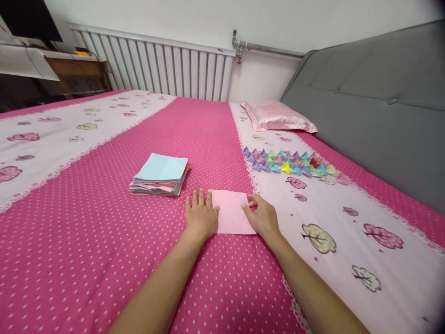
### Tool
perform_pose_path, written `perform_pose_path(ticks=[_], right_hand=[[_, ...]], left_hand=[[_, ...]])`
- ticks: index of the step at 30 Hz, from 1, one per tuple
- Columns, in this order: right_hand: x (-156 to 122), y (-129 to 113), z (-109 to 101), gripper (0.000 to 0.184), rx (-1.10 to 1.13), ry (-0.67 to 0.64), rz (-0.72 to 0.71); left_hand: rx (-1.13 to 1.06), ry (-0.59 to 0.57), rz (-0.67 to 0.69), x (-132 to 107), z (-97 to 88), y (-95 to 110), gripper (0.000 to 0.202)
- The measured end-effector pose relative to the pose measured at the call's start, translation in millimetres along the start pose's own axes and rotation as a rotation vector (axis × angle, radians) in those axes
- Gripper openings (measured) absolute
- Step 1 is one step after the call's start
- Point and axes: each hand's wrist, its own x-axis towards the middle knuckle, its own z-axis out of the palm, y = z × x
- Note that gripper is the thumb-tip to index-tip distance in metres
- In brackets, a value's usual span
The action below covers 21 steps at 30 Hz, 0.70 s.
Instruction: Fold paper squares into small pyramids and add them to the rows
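A square sheet of pink paper [232, 212] lies flat on the bed in front of me. My left hand [201, 214] rests palm down over its left edge, fingers stretched out and apart. At the right edge, my right hand [261, 214] pinches the paper between thumb and curled fingers. Left of the sheet stands a stack of coloured square paper [160, 174], with a light blue piece on top. Several rows of small folded paper shapes [286, 167] in many colours sit to the right, beyond my right hand.
The bedspread [104, 222] is pink with white dots and pale printed bands. A pink pillow [276, 116] lies near the grey headboard [375, 88]. Behind the bed are a white radiator [167, 65] and a desk [74, 67] with a monitor [29, 21].
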Motion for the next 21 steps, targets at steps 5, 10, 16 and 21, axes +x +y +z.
perform_pose_path(ticks=[5, 10, 16, 21], right_hand=[[2.5, 5.4, 3.5, 0.032, 0.101, -0.034, 0.028], [2.7, 7.1, 4.5, 0.035, 0.097, -0.064, 0.029], [2.7, 6.7, 4.2, 0.031, 0.085, -0.065, 0.023], [3.4, 7.9, 4.5, 0.029, 0.077, -0.086, 0.018]], left_hand=[[-0.003, 0.003, 0.002, 0.3, 0.1, -0.4, 0.060], [-0.005, 0.010, 0.006, -0.1, -0.7, -0.7, 0.061], [-0.006, 0.014, -0.006, 0.5, 0.3, 0.3, 0.060], [-0.021, 0.019, 0.001, 0.7, 0.6, 0.2, 0.061]])
